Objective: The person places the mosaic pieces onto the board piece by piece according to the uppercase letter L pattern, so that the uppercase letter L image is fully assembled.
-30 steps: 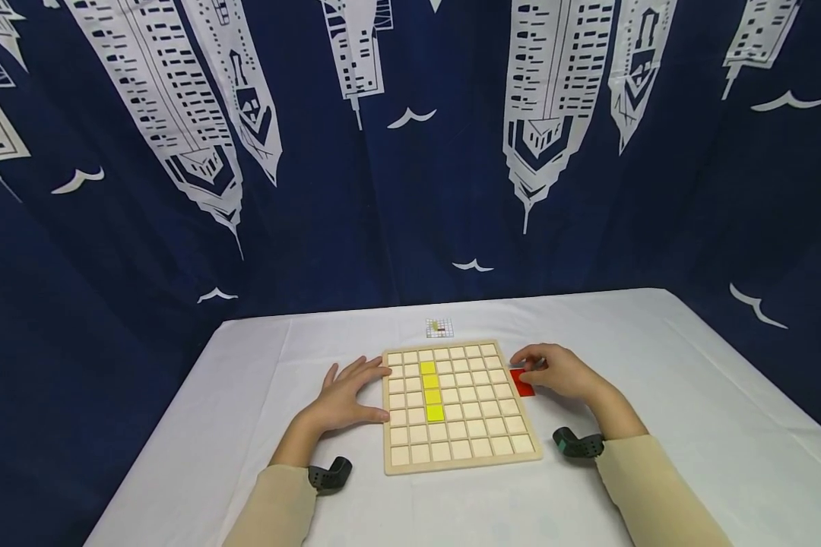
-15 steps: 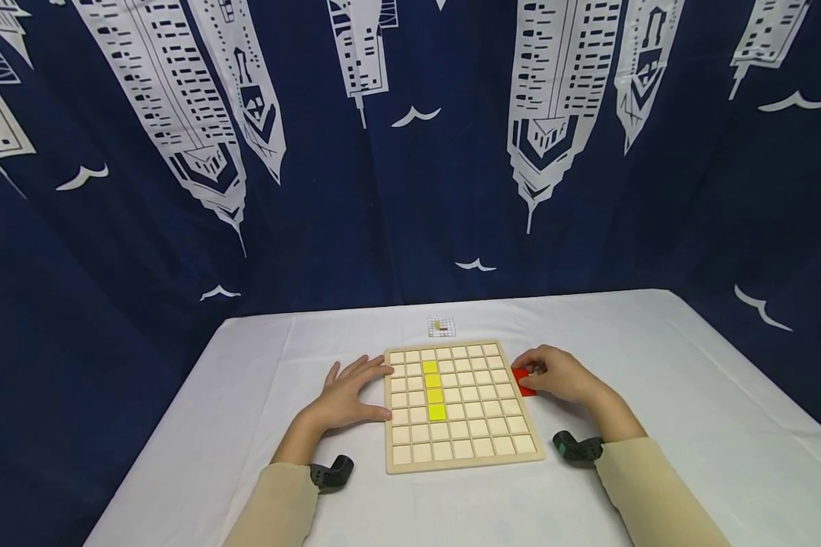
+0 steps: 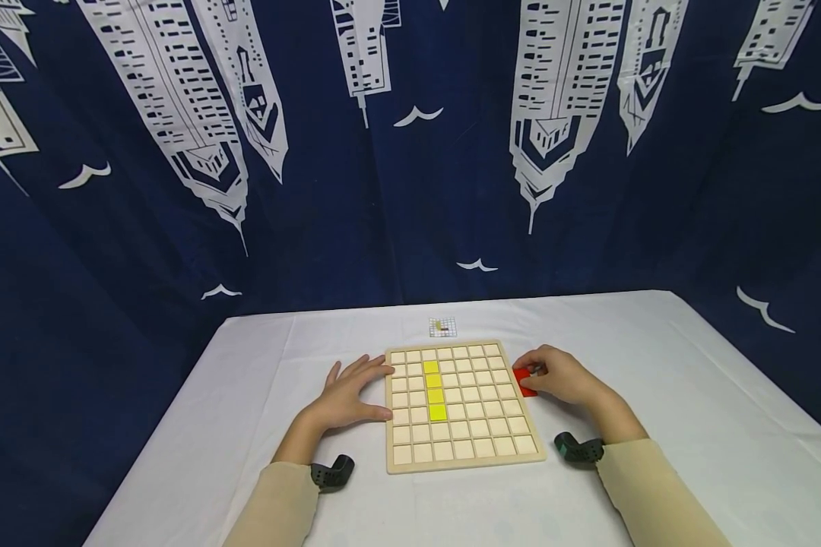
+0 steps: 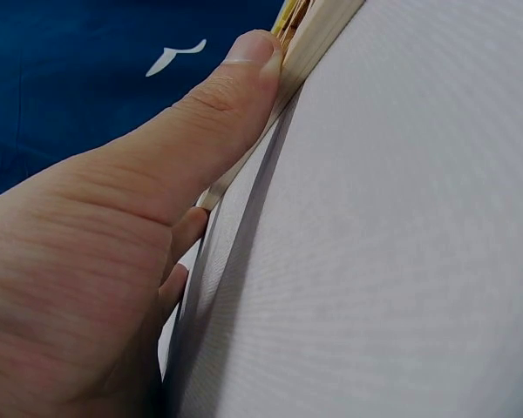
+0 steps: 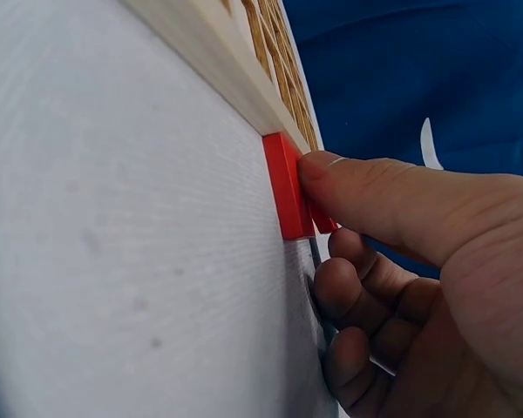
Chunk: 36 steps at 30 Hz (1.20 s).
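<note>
A square wooden grid board [image 3: 465,464] with pale cells lies on the table, with a column of several yellow squares [image 3: 435,396] in it. My left hand [image 3: 347,395] spreads its straight fingers at the board's left edge; in the left wrist view the thumb [image 4: 248,65] rests against the wooden rim. Beyond the right edge, my right hand [image 3: 562,374] pinches a flat red block [image 5: 288,187] that stands close against the board. Its thumb [image 5: 331,178] presses on the red, and the other fingers are curled below. The index fingertip is mostly hidden behind the thumb.
A small printed grid card [image 3: 443,327] with coloured marks lies behind the board. Black wrist cameras [image 3: 332,472] sit near both cuffs. A white cloth covers the table [image 3: 691,410], and a dark blue curtain [image 3: 410,190] with printed buildings hangs at the back.
My right fingers have closed in on the red block and now cover more of it. The left hand has stayed at the board's edge. The head view has shifted slightly.
</note>
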Available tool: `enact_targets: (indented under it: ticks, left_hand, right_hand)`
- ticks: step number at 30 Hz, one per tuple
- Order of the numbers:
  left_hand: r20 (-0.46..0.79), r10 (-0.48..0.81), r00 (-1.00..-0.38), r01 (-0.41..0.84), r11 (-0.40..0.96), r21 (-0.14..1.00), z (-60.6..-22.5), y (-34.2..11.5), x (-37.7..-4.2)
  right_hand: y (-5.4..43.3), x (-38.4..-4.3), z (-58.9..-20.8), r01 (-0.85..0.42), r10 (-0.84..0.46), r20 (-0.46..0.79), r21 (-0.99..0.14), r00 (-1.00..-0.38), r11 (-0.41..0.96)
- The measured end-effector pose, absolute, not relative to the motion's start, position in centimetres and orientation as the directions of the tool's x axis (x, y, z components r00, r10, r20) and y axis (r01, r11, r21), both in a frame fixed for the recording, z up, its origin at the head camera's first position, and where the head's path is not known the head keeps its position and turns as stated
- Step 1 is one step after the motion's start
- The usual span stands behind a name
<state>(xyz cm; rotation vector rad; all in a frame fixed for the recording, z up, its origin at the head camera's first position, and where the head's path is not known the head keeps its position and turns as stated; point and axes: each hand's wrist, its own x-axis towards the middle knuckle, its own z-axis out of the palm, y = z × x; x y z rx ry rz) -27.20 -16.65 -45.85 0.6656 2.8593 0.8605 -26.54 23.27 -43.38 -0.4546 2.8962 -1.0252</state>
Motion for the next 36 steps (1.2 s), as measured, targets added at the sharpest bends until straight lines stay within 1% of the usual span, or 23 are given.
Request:
enact_targets:
  ticks: [21,36]
  left_hand:
    - [0.043,0.427,-0.903,0.382,0.755,0.533,-45.83,-16.77,-27.36]
    - [0.042,0.425,-0.904,0.38,0.756,0.533,-45.87,-16.62,-27.29]
  right_hand:
    - [23.08,-26.71,-43.32,-0.255,-0.263,0.072,-0.579,-0.962,0.774]
    - [23.48,-26.9,-43.32,-0.303,-0.276,0.134,-0.563,-0.952,0.769]
